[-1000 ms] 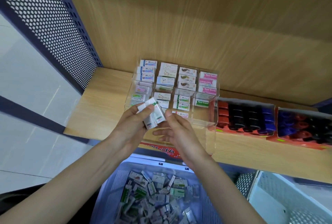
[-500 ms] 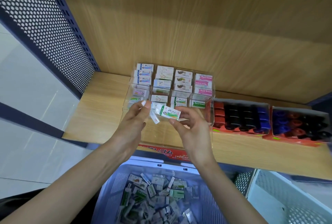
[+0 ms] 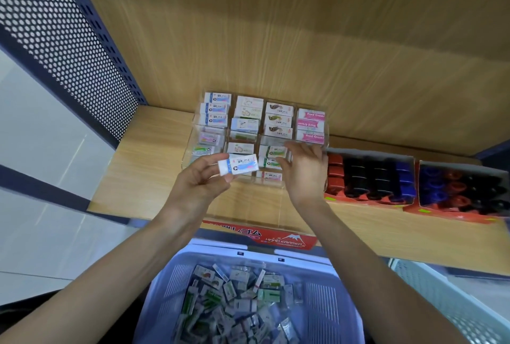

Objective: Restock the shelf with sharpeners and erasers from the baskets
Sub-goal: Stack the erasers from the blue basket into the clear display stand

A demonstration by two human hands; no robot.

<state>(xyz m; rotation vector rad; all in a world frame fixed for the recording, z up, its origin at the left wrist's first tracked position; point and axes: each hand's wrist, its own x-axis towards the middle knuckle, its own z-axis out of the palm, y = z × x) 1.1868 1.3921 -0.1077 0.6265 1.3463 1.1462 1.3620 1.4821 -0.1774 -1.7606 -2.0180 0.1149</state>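
Just before the organizer [image 3: 195, 133], the left hand [image 3: 199, 188] pinches an eraser [image 3: 238, 167].

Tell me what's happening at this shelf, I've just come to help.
A person is restocking erasers. The left hand holds a white-and-blue eraser before the clear organizer. The right hand reaches into its front compartments; whether it grips anything is unclear. The blue basket below holds many more.

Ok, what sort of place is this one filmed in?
Most likely a stationery shop: a wooden shelf holds a clear organizer of packaged erasers, red trays of sharpeners sit beside it, and a basket of loose erasers waits below.
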